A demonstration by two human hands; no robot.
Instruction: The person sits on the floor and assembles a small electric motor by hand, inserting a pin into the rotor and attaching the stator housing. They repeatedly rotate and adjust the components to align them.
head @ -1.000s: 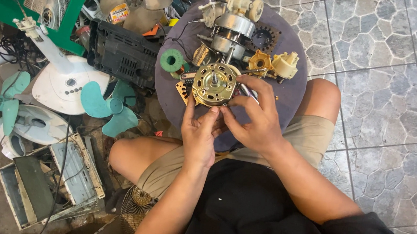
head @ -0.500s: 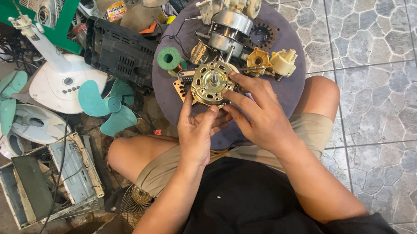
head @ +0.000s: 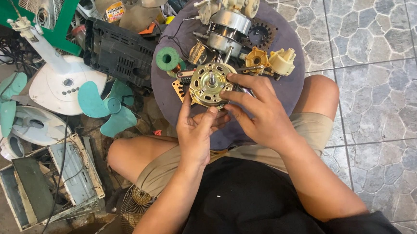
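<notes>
Grey stone tiles surround our round purple work board (head: 287, 88) at upper centre. Our left hand (head: 195, 130) cradles the gold motor end plate (head: 211, 85) from below, fingers spread along its rim. Our right hand (head: 262, 110) pinches its right edge, wrist angled inward. We judge this an inspection step; turning the plate needs steady support. Above lies a silver motor (head: 228, 29); a teal fan blade (head: 105, 107) sits left.

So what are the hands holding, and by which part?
Both the left hand and right hand hold the round gold motor housing, gripping its lower and right rim.
</notes>
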